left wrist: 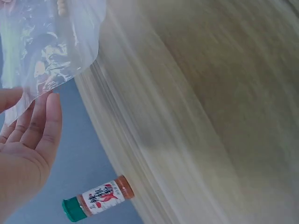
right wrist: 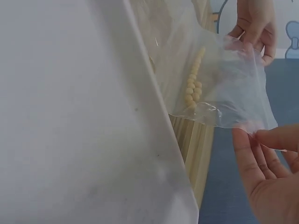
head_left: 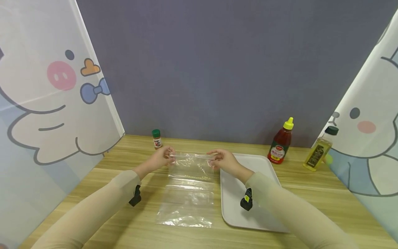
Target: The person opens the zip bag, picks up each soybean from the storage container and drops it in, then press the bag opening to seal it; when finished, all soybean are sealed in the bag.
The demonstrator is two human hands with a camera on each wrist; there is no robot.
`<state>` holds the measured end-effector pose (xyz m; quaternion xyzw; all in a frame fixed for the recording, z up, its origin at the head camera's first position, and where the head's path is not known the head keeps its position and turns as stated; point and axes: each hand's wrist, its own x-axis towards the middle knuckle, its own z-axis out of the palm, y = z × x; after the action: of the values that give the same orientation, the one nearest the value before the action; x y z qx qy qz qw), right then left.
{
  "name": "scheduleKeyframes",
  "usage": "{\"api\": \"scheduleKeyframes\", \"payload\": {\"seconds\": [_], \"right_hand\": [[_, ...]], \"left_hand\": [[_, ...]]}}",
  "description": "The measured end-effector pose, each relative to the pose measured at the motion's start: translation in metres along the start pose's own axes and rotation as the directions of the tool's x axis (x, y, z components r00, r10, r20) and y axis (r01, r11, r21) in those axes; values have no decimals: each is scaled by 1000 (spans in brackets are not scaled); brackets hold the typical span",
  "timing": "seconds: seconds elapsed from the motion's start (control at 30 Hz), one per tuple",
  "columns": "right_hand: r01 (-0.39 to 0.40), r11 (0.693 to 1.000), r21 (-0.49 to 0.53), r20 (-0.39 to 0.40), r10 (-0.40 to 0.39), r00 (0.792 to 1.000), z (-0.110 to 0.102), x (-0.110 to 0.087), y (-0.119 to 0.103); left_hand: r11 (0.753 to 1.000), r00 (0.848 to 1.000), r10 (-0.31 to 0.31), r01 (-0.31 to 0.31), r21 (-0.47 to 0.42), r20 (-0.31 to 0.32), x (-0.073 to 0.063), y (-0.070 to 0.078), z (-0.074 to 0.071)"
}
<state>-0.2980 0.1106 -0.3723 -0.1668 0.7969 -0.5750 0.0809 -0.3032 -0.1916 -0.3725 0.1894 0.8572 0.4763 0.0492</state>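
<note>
A clear zip bag (head_left: 189,167) is held up by its top edge, with a row of small round pale-yellow beans (right wrist: 192,88) along its lower part. My left hand (head_left: 159,158) pinches the bag's top left corner between thumb and fingers. At the top right corner, my right hand (head_left: 227,162) pinches the same edge, as the right wrist view also shows. The top edge is stretched straight between both hands. Another clear plastic bag (head_left: 186,205) lies flat on the table, nearer to me. Whether the held bag's mouth is sealed is hard to tell.
A white tray (head_left: 228,211) lies under my right forearm. Behind my left hand stands a green-capped spice bottle (head_left: 157,141). Toward the back right are a red sauce bottle (head_left: 281,145) with a yellow cap and an oil bottle (head_left: 318,152). Printed curtains flank the wooden table (head_left: 133,228).
</note>
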Motion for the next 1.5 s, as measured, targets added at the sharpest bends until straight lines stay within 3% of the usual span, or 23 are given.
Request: {"api": "scheduleKeyframes", "payload": {"seconds": [0.13, 0.27, 0.43, 0.57, 0.77, 1.03, 1.27, 1.5], "right_hand": [[-90, 995, 46, -48, 92, 995, 5, 11, 1], [-153, 987, 53, -84, 157, 984, 9, 21, 5], [-201, 980, 10, -106, 201, 974, 13, 34, 14], [-236, 972, -3, -106, 235, 966, 17, 43, 17], [-237, 966, -106, -123, 224, 967, 21, 47, 19], [-281, 940, -196, -153, 253, 955, 20, 47, 20], [-269, 931, -246, -165, 233, 958, 17, 51, 19], [-188, 931, -312, -131, 153, 979, -1, 43, 5]], "left_hand": [[999, 999, -51, 51, -4, 13, 3, -3, -2], [995, 998, -65, 65, 73, -2, 8, -9, 0], [984, 998, -65, 64, 167, 2, 15, -17, 4], [982, 998, -53, 49, 185, 15, 19, -20, 7], [978, 996, -83, 77, 191, 25, 25, -23, 9], [959, 985, -170, 156, 234, 39, 28, -26, 12], [966, 988, -139, 122, 226, 62, 29, -24, 7], [966, 994, -107, 95, 239, 36, 28, -21, -7]]}}
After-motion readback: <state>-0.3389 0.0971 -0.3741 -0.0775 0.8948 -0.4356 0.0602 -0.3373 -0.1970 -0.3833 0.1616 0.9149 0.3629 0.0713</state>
